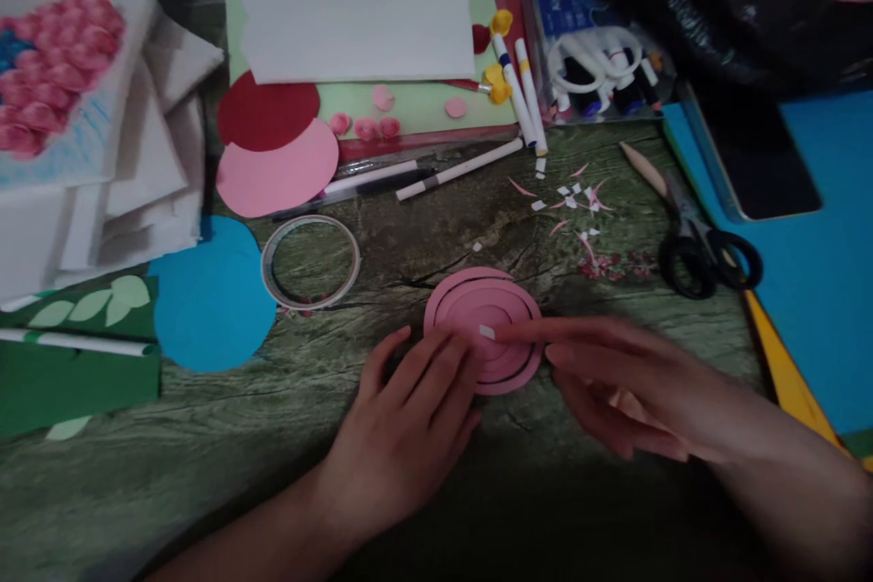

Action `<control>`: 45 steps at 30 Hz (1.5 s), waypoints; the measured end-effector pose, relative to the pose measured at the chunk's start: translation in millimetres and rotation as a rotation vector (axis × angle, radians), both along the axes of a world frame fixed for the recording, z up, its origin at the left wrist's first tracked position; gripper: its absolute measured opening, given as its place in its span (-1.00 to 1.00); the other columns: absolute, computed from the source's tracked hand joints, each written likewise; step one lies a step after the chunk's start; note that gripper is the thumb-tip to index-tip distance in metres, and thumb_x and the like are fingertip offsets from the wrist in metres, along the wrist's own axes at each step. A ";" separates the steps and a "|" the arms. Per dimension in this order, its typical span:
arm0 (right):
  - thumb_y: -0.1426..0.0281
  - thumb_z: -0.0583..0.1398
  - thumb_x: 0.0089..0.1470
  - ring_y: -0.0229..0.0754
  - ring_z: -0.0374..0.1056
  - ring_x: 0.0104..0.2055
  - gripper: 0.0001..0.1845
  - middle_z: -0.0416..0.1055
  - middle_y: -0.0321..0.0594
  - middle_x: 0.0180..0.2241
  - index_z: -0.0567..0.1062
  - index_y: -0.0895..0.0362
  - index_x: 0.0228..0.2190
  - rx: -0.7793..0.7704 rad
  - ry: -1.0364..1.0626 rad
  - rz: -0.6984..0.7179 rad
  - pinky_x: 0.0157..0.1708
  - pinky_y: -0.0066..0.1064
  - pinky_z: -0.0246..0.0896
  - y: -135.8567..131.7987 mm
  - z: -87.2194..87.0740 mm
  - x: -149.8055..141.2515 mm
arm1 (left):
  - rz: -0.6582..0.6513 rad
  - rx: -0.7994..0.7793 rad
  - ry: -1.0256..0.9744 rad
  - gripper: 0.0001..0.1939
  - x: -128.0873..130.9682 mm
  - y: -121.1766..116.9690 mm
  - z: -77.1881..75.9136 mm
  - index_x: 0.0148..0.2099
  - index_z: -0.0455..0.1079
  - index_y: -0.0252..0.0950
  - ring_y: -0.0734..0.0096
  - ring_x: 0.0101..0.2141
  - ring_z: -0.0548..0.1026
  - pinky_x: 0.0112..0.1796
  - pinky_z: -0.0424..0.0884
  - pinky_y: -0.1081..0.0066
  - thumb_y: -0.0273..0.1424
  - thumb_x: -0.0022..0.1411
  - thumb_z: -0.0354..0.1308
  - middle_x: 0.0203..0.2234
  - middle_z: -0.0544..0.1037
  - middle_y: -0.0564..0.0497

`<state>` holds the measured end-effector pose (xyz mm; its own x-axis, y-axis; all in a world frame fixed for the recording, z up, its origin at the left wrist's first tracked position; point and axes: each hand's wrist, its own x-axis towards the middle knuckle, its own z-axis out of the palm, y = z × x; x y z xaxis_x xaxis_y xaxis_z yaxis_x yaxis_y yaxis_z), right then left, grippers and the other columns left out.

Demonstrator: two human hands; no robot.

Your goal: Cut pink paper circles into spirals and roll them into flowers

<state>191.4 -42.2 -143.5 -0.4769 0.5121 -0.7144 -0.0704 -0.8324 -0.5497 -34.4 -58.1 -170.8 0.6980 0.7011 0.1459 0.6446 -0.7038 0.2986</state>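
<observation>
A pink paper spiral (506, 293), cut from a disc, lies flat on the wooden table. On its middle sits a small white square (486, 332). My left hand (416, 423) rests on the spiral's left side, fingers stretched out and palm down. From the right, my right hand (614, 373) reaches over with its index fingertip at the white square; the other fingers hang loosely apart. Whether that fingertip presses the square or only hovers close to it, I cannot tell. The spiral's lower left part is hidden under my left fingers.
A tape roll (310, 262), a blue paper circle (215, 296) and green paper (82, 382) lie to the left. Scissors (702, 245), paper scraps (573, 197) and a phone (754, 145) are on the right. Markers (460, 168) and pink and red discs (276, 168) lie behind.
</observation>
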 end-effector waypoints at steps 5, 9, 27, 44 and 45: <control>0.24 0.09 0.13 -0.51 -0.03 -0.86 -0.52 0.32 -0.43 -0.77 0.32 0.12 0.06 0.002 0.001 0.008 -0.83 -0.59 -0.28 0.7 -0.9 -1.8 | -0.005 0.005 -0.001 -0.58 -0.3 -0.3 0.3 0.11 0.28 -0.33 0.23 0.08 0.28 0.09 0.07 0.15 -0.35 0.21 0.05 0.05 0.42 -0.03; 0.24 0.09 0.13 -0.52 -0.04 -0.86 -0.53 0.30 -0.45 -0.78 0.32 0.10 0.06 0.004 0.006 -0.003 -0.83 -0.59 -0.28 0.0 -1.3 -1.4 | -0.002 0.009 -0.009 -0.59 -0.6 -0.8 -0.2 0.10 0.29 -0.34 0.22 0.07 0.29 0.08 0.09 0.14 -0.35 0.21 0.06 0.03 0.43 -0.04; 0.27 0.05 0.16 -0.50 -0.05 -0.85 -0.52 0.28 -0.44 -0.78 0.27 0.14 0.09 0.030 -0.037 0.007 -0.84 -0.61 -0.28 -1.2 -1.1 -0.6 | 0.115 0.082 0.049 -0.59 4.2 2.4 3.6 0.09 0.31 -0.26 0.14 0.08 0.27 0.05 0.11 0.07 -0.29 0.19 0.07 0.00 0.43 -0.12; 0.26 0.08 0.13 -0.50 -0.08 -0.85 -0.50 0.26 -0.44 -0.79 0.29 0.17 0.08 0.030 -0.025 0.021 -0.86 -0.63 -0.34 2.4 3.0 1.1 | 0.169 0.060 0.136 -0.55 13.5 -3.9 5.7 0.15 0.24 -0.23 0.06 0.17 0.14 0.09 0.01 0.00 -0.30 0.21 0.03 0.11 0.33 -0.10; 0.26 0.08 0.13 -0.50 -0.09 -0.85 -0.50 0.27 -0.44 -0.79 0.29 0.17 0.08 0.036 -0.024 0.028 -0.86 -0.63 -0.34 2.5 3.9 1.0 | 0.170 0.065 0.137 -0.55 13.8 -4.1 5.7 0.15 0.24 -0.23 0.06 0.17 0.14 0.09 0.02 0.00 -0.30 0.21 0.03 0.12 0.33 -0.10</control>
<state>192.4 -39.8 -139.6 -0.4742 0.5241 -0.7074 -0.0336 -0.8137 -0.5803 -20.6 -62.2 -165.2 0.5869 0.8026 0.1064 0.7871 -0.5964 0.1572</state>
